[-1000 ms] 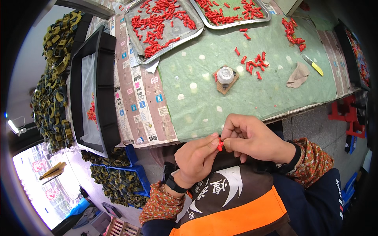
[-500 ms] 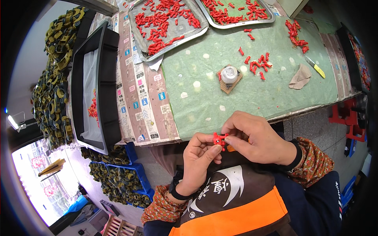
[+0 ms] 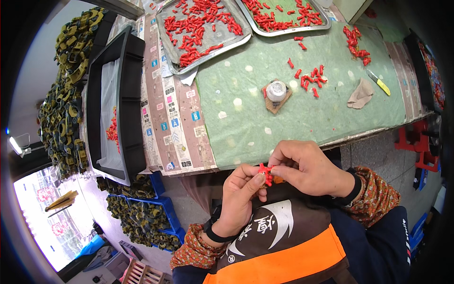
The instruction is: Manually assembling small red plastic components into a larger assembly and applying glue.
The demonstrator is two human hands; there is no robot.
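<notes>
My left hand (image 3: 240,193) pinches a small red toy figure (image 3: 266,173) between thumb and fingers, in front of my apron just off the table's near edge. My right hand (image 3: 309,171) has its thumb and forefinger closed on the right side of the same figure; fingertips hide part of it. Beyond my hands, a small round clear container (image 3: 275,90) stands on a piece of brown cardboard (image 3: 273,108). Several loose red parts (image 3: 313,78) lie on the green cloth (image 3: 241,128) to its right.
Metal trays (image 3: 222,53) (image 3: 299,30) of red parts stand at the back. On the right lie a red cluster (image 3: 354,45), a yellow-handled knife (image 3: 382,86) and a beige rag (image 3: 362,93). A black bin (image 3: 131,94) stands left, near blue crates (image 3: 166,208) of yellow-grey toy parts.
The red toy figure has turned in my fingers and shifted slightly right. Both hands keep hold of it, the right hand a little lower than before.
</notes>
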